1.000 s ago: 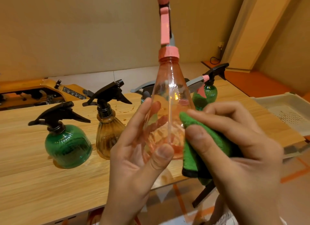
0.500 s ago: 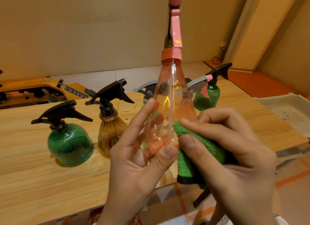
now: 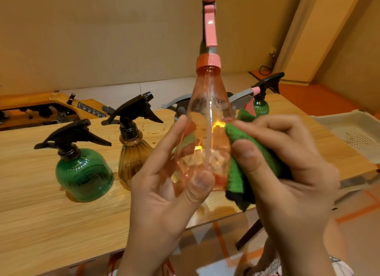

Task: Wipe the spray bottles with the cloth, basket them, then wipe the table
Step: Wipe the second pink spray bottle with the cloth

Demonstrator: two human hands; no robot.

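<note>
On the near table edge, left hand (image 3: 164, 193) pinches the pink bottle (image 3: 207, 131); right hand (image 3: 287, 172) presses the green cloth (image 3: 238, 168) against it. Basket (image 3: 353, 131) seemingly empty; others unwiped.

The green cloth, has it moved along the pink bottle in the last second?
Yes. The green cloth has slid up the pink bottle, from near the left hand thumb toward mid-body.

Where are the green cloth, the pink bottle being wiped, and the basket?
green cloth (image 3: 236, 179), head view, on its lower fold.
pink bottle (image 3: 207, 102), head view, on its clear upper body.
basket (image 3: 337, 121), head view, on its near rim.
</note>
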